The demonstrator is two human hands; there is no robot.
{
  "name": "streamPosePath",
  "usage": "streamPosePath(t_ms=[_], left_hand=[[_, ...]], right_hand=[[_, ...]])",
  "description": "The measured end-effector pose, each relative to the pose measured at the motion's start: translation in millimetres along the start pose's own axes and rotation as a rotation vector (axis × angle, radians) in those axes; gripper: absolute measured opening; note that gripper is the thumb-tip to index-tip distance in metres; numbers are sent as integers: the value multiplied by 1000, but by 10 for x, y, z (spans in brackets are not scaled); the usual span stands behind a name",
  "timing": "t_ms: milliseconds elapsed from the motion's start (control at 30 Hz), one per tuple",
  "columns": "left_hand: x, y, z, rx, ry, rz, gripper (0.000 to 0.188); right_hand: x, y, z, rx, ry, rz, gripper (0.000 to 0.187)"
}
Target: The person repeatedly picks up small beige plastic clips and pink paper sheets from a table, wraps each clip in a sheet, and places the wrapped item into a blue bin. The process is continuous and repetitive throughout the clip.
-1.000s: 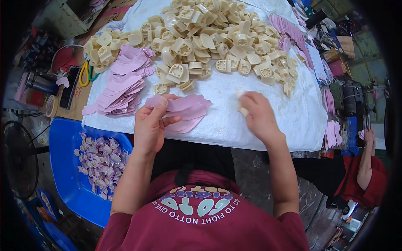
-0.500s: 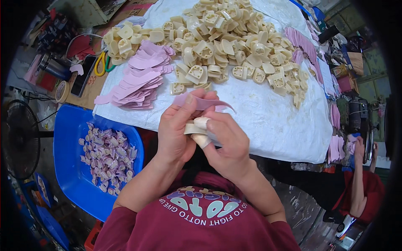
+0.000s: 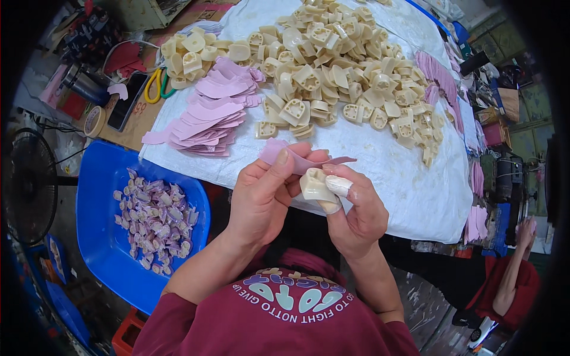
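Note:
Between its thumb and fingers my left hand (image 3: 264, 193) pinches a pink curved cover piece (image 3: 303, 159), whose pointed end reaches toward the right. My right hand (image 3: 360, 216), with white wraps on its thumb and forefinger, grips a cream plastic shoe heel (image 3: 316, 185) just below that piece. Whether heel and cover touch cannot be told. Beyond my hands lies a large heap of cream heels (image 3: 332, 77) on a white cloth (image 3: 380, 204). Left of the heap, a fanned stack of pink cover pieces (image 3: 205, 115) rests on the cloth.
A blue basin (image 3: 95, 237) with many pink-covered heels (image 3: 155, 219) stands at the left. Behind it are yellow-green scissors (image 3: 155, 86), a phone (image 3: 127, 102) and a tape roll (image 3: 94, 121). A fan (image 3: 29, 184) is far left; another person (image 3: 504, 288) works at the right.
My right hand has drawn a little to the right and turned the heel, so more of it shows. The pink piece stays in my left hand. The view has shifted slightly.

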State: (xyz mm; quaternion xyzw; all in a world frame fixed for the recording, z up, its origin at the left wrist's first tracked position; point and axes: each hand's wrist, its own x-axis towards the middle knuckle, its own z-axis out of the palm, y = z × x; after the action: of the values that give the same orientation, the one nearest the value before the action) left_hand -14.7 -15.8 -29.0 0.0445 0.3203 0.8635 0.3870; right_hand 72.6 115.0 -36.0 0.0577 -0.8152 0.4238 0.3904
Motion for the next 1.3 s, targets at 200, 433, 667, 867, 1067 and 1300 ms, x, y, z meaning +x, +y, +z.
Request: streamPosePath(t_ms=[200, 433, 667, 867, 1067, 1300], left_hand=[[-22, 13, 49, 29, -11, -21, 34], [-28, 23, 86, 5, -19, -47, 36], [-32, 75, 73, 132, -32, -12, 30], [-13, 112, -76, 322, -18, -8, 23], [-82, 87, -109, 397, 20, -112, 25], [74, 228, -110, 729, -57, -168, 22]], right_hand=[[35, -66, -72, -72, -12, 0, 29], [44, -59, -92, -101, -16, -29, 27], [129, -34, -122, -271, -28, -120, 30], [215, -118, -193, -454, -169, -97, 27], [277, -215, -194, -501, -329, -22, 26], [141, 12, -201, -390, -309, 3, 24]])
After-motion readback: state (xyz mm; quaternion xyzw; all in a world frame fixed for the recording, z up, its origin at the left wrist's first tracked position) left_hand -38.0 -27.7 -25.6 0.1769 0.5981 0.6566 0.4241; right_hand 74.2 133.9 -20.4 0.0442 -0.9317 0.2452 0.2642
